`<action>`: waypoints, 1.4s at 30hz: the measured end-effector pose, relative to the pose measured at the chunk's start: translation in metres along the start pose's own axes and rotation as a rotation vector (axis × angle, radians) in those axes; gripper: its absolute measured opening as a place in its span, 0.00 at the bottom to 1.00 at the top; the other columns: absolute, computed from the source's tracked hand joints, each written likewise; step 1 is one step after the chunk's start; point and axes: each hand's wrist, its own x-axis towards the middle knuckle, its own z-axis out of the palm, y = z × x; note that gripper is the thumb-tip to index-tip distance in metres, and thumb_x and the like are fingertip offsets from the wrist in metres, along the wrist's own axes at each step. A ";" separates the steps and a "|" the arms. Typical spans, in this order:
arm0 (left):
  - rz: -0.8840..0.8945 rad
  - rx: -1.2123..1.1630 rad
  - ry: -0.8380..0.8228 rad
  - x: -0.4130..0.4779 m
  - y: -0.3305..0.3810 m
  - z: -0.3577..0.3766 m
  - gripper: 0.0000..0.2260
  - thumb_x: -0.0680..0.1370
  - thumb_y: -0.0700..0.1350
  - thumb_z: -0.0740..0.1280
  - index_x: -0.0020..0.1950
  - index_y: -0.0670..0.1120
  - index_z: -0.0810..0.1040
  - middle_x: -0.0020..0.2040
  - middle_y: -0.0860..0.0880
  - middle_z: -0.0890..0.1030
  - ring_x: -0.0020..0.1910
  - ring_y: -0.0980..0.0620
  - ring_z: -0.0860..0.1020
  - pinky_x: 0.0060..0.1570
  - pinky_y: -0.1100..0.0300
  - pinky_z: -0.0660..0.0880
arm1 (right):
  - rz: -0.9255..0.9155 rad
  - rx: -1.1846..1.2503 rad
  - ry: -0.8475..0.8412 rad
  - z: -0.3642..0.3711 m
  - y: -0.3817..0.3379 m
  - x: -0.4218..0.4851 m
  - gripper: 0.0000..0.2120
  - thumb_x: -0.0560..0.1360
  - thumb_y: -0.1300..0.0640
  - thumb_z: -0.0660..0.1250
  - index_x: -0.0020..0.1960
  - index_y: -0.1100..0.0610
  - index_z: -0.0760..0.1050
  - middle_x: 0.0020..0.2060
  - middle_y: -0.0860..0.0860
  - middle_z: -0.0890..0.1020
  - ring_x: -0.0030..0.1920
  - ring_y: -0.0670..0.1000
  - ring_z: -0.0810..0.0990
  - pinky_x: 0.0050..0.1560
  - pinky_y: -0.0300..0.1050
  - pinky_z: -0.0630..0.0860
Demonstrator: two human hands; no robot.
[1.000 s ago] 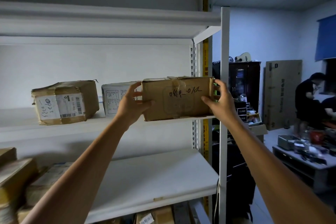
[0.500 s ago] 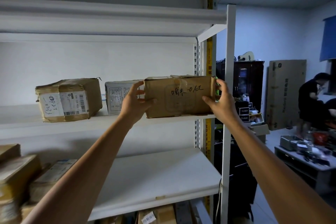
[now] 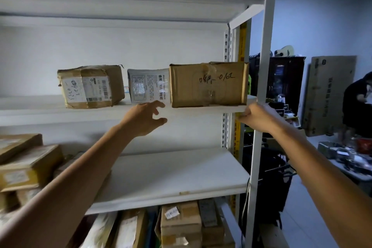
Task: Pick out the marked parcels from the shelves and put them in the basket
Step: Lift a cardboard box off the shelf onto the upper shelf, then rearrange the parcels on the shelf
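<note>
Your left hand (image 3: 145,119) has let go and dropped below the shelf (image 3: 40,110) edge, its grip wide and empty. The marked box (image 3: 208,84) sits at the shelf's right end. Your right hand (image 3: 256,117) has sunk to the corner with its fingers curled, and you cannot tell whether that grip holds anything.

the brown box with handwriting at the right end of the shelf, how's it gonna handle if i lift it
The brown box probably stays stiff: its cardboard faces look flat and square. The glossy tape on the front may be slippery under fingers. Wide and low on the shelf, it seems unlikely to tip or roll.
</note>
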 end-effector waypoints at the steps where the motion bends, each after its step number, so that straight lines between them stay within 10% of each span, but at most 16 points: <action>1: -0.004 0.030 -0.018 -0.008 -0.004 0.001 0.21 0.77 0.57 0.70 0.68 0.56 0.72 0.58 0.51 0.79 0.54 0.50 0.76 0.58 0.53 0.75 | 0.000 -0.009 -0.028 0.004 -0.001 -0.002 0.14 0.78 0.46 0.66 0.53 0.58 0.77 0.49 0.56 0.81 0.48 0.53 0.81 0.52 0.52 0.80; 8: -0.102 0.154 -0.109 -0.062 -0.045 0.012 0.23 0.77 0.61 0.68 0.70 0.58 0.70 0.61 0.52 0.80 0.55 0.50 0.78 0.55 0.54 0.76 | -0.115 0.061 -0.182 0.075 -0.030 -0.018 0.30 0.76 0.42 0.68 0.72 0.56 0.68 0.65 0.55 0.77 0.61 0.54 0.78 0.59 0.49 0.76; 24: -0.423 0.300 -0.075 -0.223 -0.184 -0.036 0.20 0.76 0.59 0.68 0.67 0.60 0.71 0.58 0.50 0.82 0.51 0.48 0.81 0.47 0.53 0.80 | -0.411 0.158 -0.330 0.211 -0.205 -0.064 0.27 0.76 0.43 0.69 0.71 0.52 0.70 0.66 0.53 0.77 0.63 0.54 0.77 0.59 0.45 0.72; 42: -0.389 0.155 0.023 -0.258 -0.382 -0.091 0.24 0.77 0.56 0.70 0.72 0.55 0.70 0.63 0.47 0.77 0.54 0.49 0.79 0.51 0.51 0.80 | -0.396 0.301 -0.268 0.338 -0.426 -0.079 0.23 0.76 0.46 0.70 0.69 0.53 0.73 0.63 0.52 0.79 0.59 0.51 0.79 0.51 0.41 0.70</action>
